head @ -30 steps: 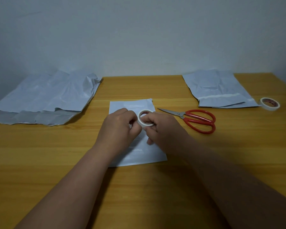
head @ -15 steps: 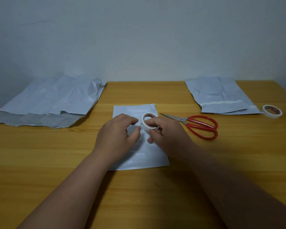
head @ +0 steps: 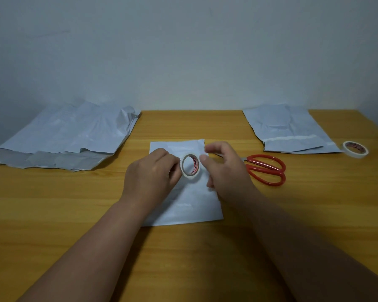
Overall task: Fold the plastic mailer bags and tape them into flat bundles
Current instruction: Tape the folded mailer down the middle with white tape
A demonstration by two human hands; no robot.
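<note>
So right now my left hand (head: 153,171) is pinching the little tape roll (head: 190,165) by its left edge, holding it upright just above the folded mailer (head: 183,205) that's lying flat on the table (head: 52,214) in front of me. My right hand (head: 224,168) is just beside the roll with fingers spread apart, not gripping anything, though the thumb tip looks about to touch the rim.

I reckon the step here is finding the loose end of the tape. Best way to do it, I think: keep the roll steady with the left, run a right thumbnail around the rim until it catches, then peel a short strip straight out so it doesn't split or stick to itself. The fold could spring open while both hands are up, so I'd tack it down quick.

Count, moving away from me: one folded mailer under my hands, one pair of red scissors (head: 266,168) just to the right, then further back a crumpled pile of mailers (head: 70,136) on the left (can't tell how many), a flatter stack (head: 290,131) far right, and a second tape roll (head: 355,149) beside it. So two rolls total.
</note>
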